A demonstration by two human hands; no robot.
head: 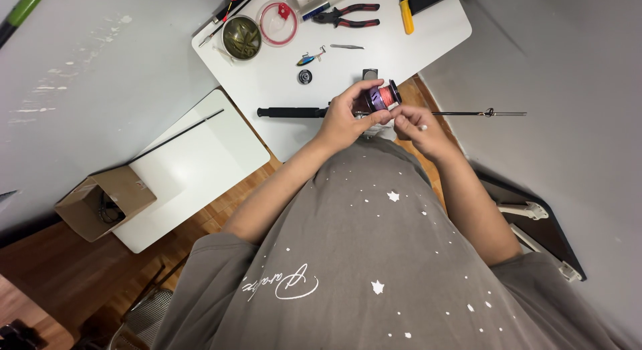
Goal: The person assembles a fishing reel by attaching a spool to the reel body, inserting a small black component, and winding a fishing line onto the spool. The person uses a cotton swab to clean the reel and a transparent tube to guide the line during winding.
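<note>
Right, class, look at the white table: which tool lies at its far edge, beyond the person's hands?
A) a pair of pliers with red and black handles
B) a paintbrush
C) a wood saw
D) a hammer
A: a pair of pliers with red and black handles lies on the white table, beyond the left hand holding the fishing reel.
</note>
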